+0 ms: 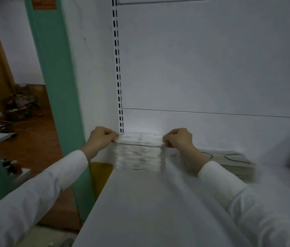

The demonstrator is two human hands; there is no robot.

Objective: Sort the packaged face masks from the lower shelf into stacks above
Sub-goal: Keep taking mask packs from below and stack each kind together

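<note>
Pinching mask stack (138,154); print (140,139) illegible

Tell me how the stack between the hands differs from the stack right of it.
The tall stack rises far higher than the low stack. The left hand and right hand pinch the tall stack's top edges; no hand holds the low stack. Both sit on the white shelf.

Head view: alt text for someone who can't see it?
The left hand and right hand pinch the top of a tall stack of packaged face masks in the back-left corner of the shelf; a lower stack lies beside it.
</note>
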